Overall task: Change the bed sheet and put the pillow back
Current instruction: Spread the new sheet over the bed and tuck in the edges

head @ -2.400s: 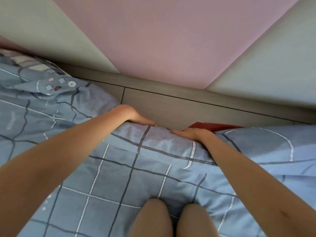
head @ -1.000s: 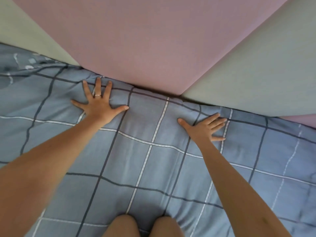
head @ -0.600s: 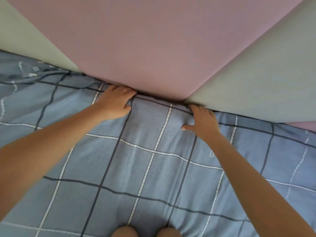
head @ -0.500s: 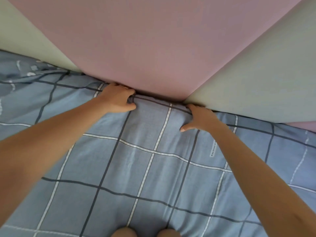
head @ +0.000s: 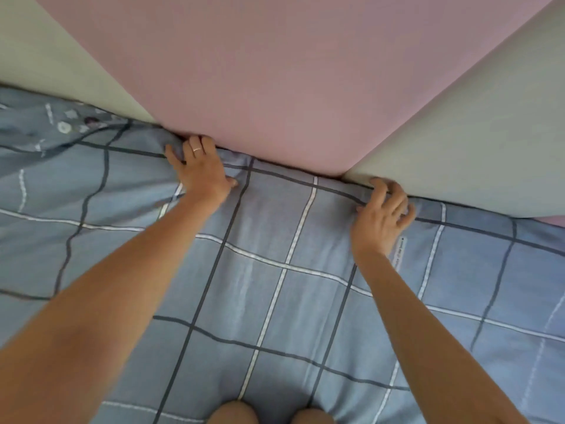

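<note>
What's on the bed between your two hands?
Only bare blue checked sheet lies between the left hand and right hand, seen in the head view.

Blue checked bed sheet (head: 275, 286) lies flat up to the bed's far edge, where it meets a pink panel (head: 260, 71) and a grey-green panel (head: 474, 133). Left hand (head: 200, 174), with a ring (head: 196, 149), grips a bunched fold at that edge under the pink panel. Right hand (head: 382, 215), fingers curled, clutches the sheet's edge under the grey-green panel; bare knees (head: 235, 413) rest on the sheet.
</note>
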Demonstrator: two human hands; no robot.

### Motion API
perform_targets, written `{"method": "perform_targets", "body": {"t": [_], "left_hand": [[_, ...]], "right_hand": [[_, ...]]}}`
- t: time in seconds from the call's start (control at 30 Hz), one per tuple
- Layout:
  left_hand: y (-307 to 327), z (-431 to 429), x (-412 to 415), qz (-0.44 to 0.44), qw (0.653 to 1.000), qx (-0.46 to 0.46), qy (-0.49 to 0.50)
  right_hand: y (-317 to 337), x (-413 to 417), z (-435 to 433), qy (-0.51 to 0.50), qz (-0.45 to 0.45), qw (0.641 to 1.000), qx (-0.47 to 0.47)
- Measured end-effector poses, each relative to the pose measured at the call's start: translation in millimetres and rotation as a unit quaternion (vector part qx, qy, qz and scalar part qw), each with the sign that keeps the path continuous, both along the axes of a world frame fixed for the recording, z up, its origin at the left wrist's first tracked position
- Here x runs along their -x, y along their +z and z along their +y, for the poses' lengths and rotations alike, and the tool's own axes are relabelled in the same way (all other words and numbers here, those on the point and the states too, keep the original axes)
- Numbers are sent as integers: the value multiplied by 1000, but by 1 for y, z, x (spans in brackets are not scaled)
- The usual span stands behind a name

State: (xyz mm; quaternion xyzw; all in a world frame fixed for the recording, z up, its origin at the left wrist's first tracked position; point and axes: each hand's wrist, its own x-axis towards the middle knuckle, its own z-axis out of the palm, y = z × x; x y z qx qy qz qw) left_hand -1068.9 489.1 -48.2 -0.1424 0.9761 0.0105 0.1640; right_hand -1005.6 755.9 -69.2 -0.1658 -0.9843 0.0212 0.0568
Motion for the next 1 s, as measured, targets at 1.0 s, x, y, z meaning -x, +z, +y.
{"method": "perform_targets", "body": {"t": [1.0], "left_hand": [[-23, 55, -60, -191, 979, -67, -7]], "right_hand": [[11, -37, 36, -10, -396, 914, 93]]}}
